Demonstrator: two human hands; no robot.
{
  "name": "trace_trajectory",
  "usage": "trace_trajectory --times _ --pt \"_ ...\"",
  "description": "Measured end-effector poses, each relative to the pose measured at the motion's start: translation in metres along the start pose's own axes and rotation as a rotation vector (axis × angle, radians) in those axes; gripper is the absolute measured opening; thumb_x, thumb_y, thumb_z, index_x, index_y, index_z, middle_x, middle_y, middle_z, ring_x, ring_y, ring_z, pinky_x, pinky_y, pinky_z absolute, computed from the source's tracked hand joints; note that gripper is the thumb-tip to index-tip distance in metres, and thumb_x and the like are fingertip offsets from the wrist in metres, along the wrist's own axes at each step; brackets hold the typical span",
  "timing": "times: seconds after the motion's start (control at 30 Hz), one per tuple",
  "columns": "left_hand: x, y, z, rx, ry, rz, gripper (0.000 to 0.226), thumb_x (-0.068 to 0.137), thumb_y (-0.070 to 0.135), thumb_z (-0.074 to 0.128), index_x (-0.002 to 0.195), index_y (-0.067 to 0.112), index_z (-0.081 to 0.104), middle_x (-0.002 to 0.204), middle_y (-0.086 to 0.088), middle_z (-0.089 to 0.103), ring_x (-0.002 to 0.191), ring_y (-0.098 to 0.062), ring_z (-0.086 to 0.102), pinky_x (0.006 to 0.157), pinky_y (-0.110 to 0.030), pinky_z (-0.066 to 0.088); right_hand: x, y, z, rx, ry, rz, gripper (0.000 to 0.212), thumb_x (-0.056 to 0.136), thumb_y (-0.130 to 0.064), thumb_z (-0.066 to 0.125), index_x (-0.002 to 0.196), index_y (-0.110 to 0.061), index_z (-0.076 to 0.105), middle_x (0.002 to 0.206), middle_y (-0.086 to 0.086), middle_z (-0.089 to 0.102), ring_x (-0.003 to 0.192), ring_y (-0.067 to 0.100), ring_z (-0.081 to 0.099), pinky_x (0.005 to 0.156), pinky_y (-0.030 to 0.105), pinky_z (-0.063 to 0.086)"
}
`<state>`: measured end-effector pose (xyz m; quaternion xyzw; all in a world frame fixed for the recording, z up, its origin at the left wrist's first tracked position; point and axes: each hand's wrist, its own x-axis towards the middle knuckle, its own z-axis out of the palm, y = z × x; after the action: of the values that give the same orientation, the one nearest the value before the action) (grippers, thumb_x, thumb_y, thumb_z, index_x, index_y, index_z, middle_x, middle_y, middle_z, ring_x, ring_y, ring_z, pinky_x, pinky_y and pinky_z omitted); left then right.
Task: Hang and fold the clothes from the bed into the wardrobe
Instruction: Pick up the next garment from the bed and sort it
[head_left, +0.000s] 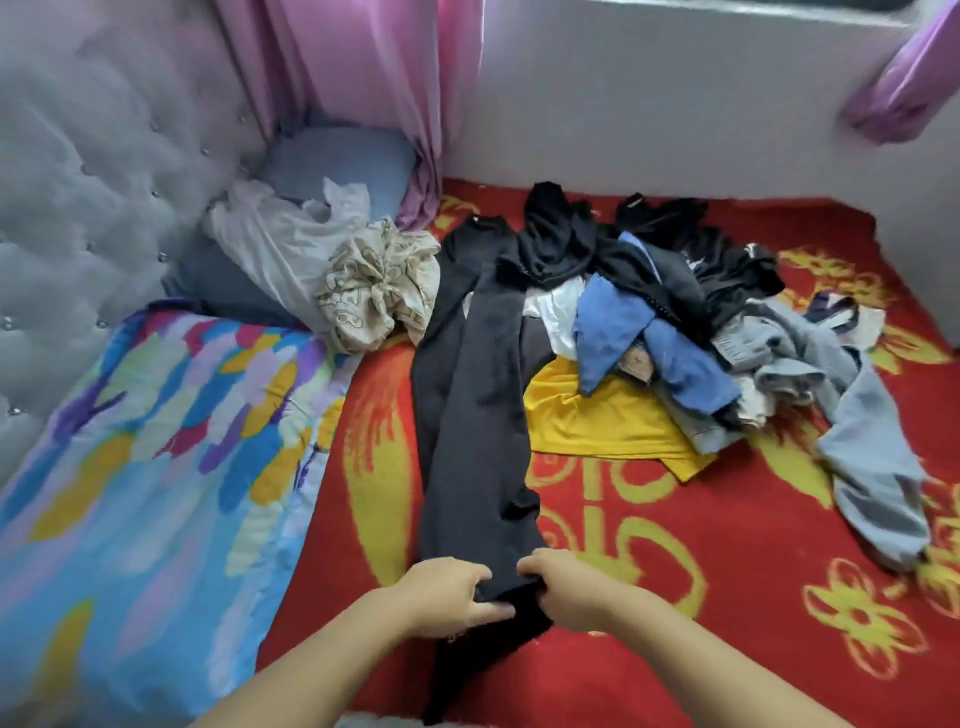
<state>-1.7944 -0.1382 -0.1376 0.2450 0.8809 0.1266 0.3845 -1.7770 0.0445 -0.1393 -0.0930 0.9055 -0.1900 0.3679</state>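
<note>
A bed covered with a red blanket patterned with yellow flowers (597, 670) fills the view beneath both hands. Left of the hands lies a quilt printed in blue, purple and yellow patches (156, 441), backed by a grey tufted headboard (88, 171). Ahead and right of the hands sits a jumbled heap of clothes (670, 306), with a yellow shirt (608, 421) at its near edge and a pale grey garment (872, 467) trailing off to the right. A pair of long black trousers (478, 395) stretches straight ahead from the hands toward the heap. The left hand (447, 592) and right hand (566, 584) each grip the trousers' near end, fingers curled into the fabric, close together.
</note>
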Motion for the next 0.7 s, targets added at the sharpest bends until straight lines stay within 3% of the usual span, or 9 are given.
trace_trajectory --times 0.1,0.2,0.33,0.43,0.53,0.63,0.7 --pt "-0.041 0.044 -0.024 0.035 0.16 -0.013 0.046 0.092 0.055 0.047 0.118 0.019 0.059 0.108 -0.001 0.069 0.106 -0.022 0.06 0.077 -0.03 0.043 -0.055 -0.01 -0.022 -0.052 0.142 -0.089 0.026 0.079 0.0 0.042 0.07 -0.023 0.035 0.081 0.0 0.042 0.088 0.028 0.05 0.066 0.036 0.032" --pt "-0.074 0.094 -0.046 0.054 0.271 0.0 0.041 0.093 0.049 0.049 0.115 0.018 0.062 0.106 0.0 0.068 0.105 -0.022 0.06 0.08 -0.033 0.047 -0.112 -0.012 -0.048 -0.034 0.282 -0.164 0.02 0.081 0.003 0.044 0.08 -0.017 0.043 0.088 0.005 0.044 0.084 0.024 0.046 0.064 0.031 0.024" --pt "-0.129 0.19 -0.074 -0.07 0.391 0.116 0.024 0.093 0.036 0.053 0.096 0.016 0.065 0.069 0.005 0.054 0.069 -0.019 0.054 0.053 -0.029 0.031 -0.21 0.01 -0.078 0.077 0.597 -0.202 0.017 0.08 0.006 0.052 0.087 -0.01 0.054 0.089 0.006 0.047 0.085 0.025 0.046 0.066 0.026 0.027" --pt "-0.16 0.242 -0.101 -0.228 0.523 0.207 0.021 0.09 0.036 0.059 0.092 0.018 0.068 0.067 0.002 0.058 0.06 -0.014 0.051 0.055 -0.027 0.034 -0.266 0.022 -0.097 0.223 0.815 -0.2 0.011 0.089 -0.006 0.057 0.099 -0.011 0.058 0.093 0.003 0.056 0.085 0.019 0.054 0.065 0.019 0.036" --pt "-0.181 0.27 -0.12 -0.38 0.657 0.249 0.015 0.087 0.035 0.062 0.087 0.024 0.072 0.066 0.006 0.062 0.056 -0.008 0.053 0.057 -0.026 0.039 -0.3 0.03 -0.11 0.404 0.803 -0.147 0.013 0.092 -0.02 0.06 0.104 -0.023 0.058 0.088 -0.008 0.061 0.074 0.007 0.058 0.057 0.009 0.039" --pt "-0.189 0.273 -0.129 -0.451 0.724 0.243 0.018 0.087 0.026 0.063 0.071 0.03 0.069 0.061 0.009 0.059 0.054 -0.005 0.051 0.056 -0.022 0.04 -0.315 0.042 -0.111 0.428 0.682 -0.11 0.01 0.092 -0.033 0.061 0.097 -0.024 0.064 0.084 -0.003 0.068 0.078 0.014 0.062 0.059 0.018 0.039" --pt "-0.19 0.265 -0.127 -0.565 0.703 0.224 0.014 0.087 0.023 0.065 0.075 0.026 0.072 0.065 0.011 0.067 0.06 -0.003 0.06 0.062 -0.02 0.045 -0.315 0.052 -0.104 0.383 0.71 -0.076 0.015 0.093 -0.04 0.058 0.091 -0.027 0.065 0.088 0.0 0.07 0.083 0.017 0.065 0.065 0.025 0.04"
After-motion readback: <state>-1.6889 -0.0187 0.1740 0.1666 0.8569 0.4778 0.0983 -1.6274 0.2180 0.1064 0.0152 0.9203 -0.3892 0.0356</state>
